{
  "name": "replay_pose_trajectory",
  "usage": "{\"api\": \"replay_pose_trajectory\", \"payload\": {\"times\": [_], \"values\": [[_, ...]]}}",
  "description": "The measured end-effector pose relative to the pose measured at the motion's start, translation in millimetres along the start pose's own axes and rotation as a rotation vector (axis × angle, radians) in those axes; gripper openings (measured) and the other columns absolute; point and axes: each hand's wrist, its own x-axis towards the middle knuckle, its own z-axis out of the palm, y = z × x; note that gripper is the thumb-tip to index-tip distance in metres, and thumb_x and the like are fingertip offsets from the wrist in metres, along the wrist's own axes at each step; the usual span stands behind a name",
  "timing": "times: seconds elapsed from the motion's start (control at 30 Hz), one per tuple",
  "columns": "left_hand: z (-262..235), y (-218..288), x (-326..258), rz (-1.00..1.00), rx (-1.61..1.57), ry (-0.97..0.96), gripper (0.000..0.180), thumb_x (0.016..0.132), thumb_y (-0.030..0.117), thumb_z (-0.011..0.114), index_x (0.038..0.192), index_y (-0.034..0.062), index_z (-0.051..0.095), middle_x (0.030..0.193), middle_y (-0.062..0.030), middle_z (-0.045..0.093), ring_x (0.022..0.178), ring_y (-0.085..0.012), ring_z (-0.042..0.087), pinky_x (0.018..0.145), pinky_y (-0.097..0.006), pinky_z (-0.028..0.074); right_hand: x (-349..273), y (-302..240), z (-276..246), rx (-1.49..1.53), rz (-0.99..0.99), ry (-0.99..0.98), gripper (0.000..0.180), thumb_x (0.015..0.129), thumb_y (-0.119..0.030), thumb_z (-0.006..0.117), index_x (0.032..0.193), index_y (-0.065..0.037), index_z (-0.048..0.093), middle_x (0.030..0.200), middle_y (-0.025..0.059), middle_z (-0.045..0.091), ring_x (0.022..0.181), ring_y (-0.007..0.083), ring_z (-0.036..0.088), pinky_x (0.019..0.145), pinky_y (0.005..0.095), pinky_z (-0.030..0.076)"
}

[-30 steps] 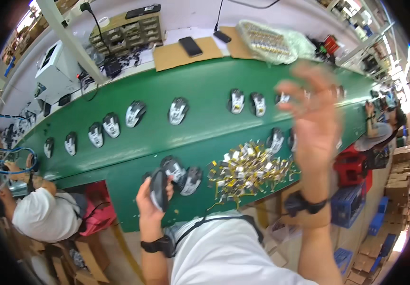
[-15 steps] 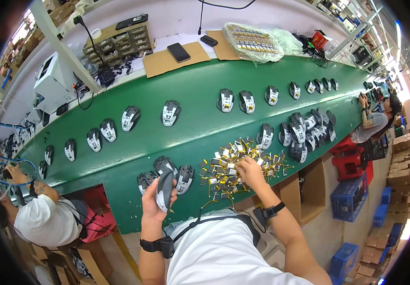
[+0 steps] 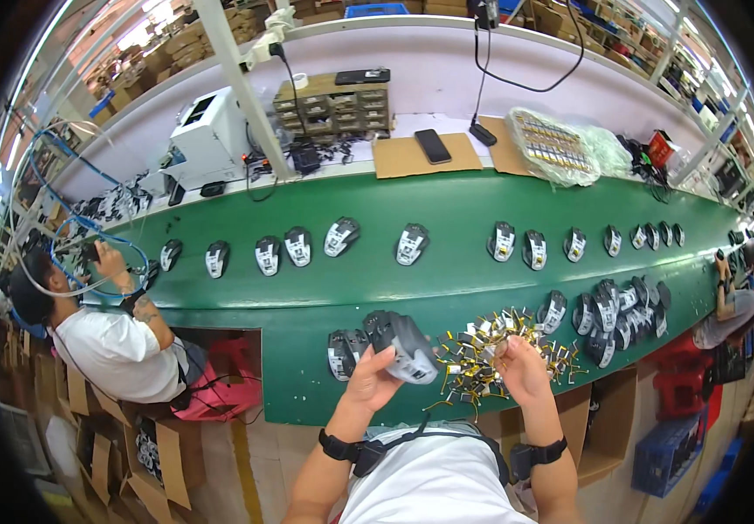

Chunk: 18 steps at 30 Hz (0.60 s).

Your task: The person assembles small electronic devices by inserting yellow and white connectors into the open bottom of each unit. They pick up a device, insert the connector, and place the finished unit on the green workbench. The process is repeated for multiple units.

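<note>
My left hand [image 3: 373, 382] grips a dark computer mouse [image 3: 414, 356] by its side, tilted so that its pale grey, partly open face shows. Behind it, a few more such mice [image 3: 340, 354] lie on the green bench, partly hidden by the held one. To the right, my right hand [image 3: 524, 371] is over a loose pile of small silver batteries [image 3: 473, 371] with yellow tape and wires. Its thumb and fingers are pinched together; whatever is between the fingertips is too small to make out.
A row of mice [image 3: 412, 244] runs along the raised green strip [image 3: 456, 205] behind. More mice [image 3: 606, 306] are heaped at the right. A phone [image 3: 433, 147] rests on cardboard by bagged batteries [image 3: 556, 147]. Co-workers sit at left [image 3: 115, 349] and far right [image 3: 735, 301].
The view has swung, shifting the bench right and down in the picture. My left hand has turned the mouse, showing its pale face. My right hand remains at the battery pile, fingers pinched.
</note>
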Motion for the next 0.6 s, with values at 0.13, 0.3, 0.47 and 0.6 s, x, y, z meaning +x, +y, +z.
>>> {"api": "replay_pose_trajectory", "payload": {"times": [0.13,0.3,0.47,0.6], "values": [[21.1,10.7,-3.0,-0.003,-0.143,0.000,0.063,0.086,0.024,0.062,0.142,0.0042,0.041,0.143,-0.0191,0.046,0.132,-0.0393,0.045,0.107,-0.056,0.039,-29.3,-5.9,71.8,-0.557,-0.098,-0.094,0.011,0.090,-0.006,0.066,0.100,-0.005,0.064,0.092,0.0005,0.064,0.085,0.0078,0.059,0.078,0.0222,0.047],[73.0,16.2,-8.2,0.267,0.030,-0.144,0.069,0.077,0.017,0.067,0.141,0.0093,0.043,0.151,-0.0193,0.035,0.139,-0.0414,0.035,0.110,-0.057,0.035,-50.6,-4.6,136.0,-0.885,-0.480,-0.199,0.013,0.090,-0.008,0.067,0.097,0.002,0.062,0.088,0.0060,0.066,0.082,0.0110,0.062,0.077,0.0262,0.050],[95.8,11.0,-14.6,0.337,0.097,-0.213,0.075,0.067,0.007,0.070,0.138,0.0141,0.047,0.152,-0.0218,0.033,0.143,-0.0439,0.028,0.113,-0.056,0.031,-47.8,-1.6,147.0,-0.875,-0.480,-0.175,0.015,0.090,-0.010,0.068,0.095,0.004,0.063,0.086,0.0091,0.069,0.080,0.0145,0.066,0.075,0.0293,0.053],[101.7,9.6,-16.5,0.326,0.094,-0.180,0.082,0.066,0.007,0.070,0.142,0.0166,0.041,0.147,-0.0230,0.039,0.138,-0.0445,0.035,0.113,-0.055,0.030,-59.8,-8.4,145.6,-0.773,-0.538,-0.155,0.013,0.089,-0.009,0.068,0.093,0.004,0.064,0.084,0.0076,0.069,0.076,0.0117,0.063,0.070,0.0274,0.051]]}}
